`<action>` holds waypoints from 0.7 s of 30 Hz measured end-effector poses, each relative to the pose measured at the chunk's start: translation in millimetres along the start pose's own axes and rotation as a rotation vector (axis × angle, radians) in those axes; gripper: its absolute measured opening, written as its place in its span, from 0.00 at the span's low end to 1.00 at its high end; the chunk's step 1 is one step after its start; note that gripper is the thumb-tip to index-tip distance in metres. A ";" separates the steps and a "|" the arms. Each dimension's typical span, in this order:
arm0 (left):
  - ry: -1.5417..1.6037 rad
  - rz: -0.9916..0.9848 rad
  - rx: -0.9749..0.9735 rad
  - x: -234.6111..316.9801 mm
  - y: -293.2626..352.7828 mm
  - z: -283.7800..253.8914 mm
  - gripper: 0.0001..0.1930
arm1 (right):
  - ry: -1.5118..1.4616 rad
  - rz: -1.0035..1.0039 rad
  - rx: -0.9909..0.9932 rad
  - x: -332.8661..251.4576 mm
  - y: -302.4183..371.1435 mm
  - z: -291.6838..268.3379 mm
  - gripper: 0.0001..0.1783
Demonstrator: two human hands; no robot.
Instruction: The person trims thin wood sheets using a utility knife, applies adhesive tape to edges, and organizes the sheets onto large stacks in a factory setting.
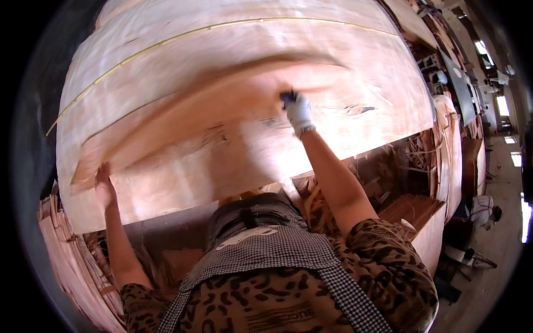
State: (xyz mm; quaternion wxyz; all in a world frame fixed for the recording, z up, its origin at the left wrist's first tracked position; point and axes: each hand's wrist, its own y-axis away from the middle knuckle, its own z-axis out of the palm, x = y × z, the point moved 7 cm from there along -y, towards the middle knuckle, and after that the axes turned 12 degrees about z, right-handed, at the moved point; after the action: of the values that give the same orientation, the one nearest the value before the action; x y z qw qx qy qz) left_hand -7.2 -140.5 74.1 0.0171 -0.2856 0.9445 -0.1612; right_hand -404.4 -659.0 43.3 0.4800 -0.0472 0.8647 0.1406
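A wide, pale wood veneer sheet (183, 191) lies on the work surface in front of me. Over it arches a long, reddish veneer strip (194, 111), smeared by motion. At the strip's left end is my left hand (104, 182), bare, its fingers closed at the lower edge. My right hand (300, 114), in a white glove, is closed over the middle right of the strip. A small dark blue thing (288, 99) shows at its fingers, too blurred to name. Whether the right hand also grips the strip, I cannot tell.
A thin yellow rod (183, 40) runs across the sheet's far part. Torn veneer scraps (388, 172) lie below its near edge. Stacked veneer (64, 250) stands at the left, with more bundles (448, 150) at the right. Farther right, a person (484, 212) is near the floor.
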 end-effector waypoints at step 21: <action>0.514 0.028 0.118 79.5 33.0 37.5 0.20 | -0.088 0.268 -0.660 -17.4 188.5 159.3 0.05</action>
State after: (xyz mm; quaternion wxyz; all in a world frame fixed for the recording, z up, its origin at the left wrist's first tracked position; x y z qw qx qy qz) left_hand -86.6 -169.0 32.9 -0.2047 -0.2207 0.9106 -0.2831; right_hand -305.8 -433.8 15.7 0.4528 -0.0796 0.7497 0.4760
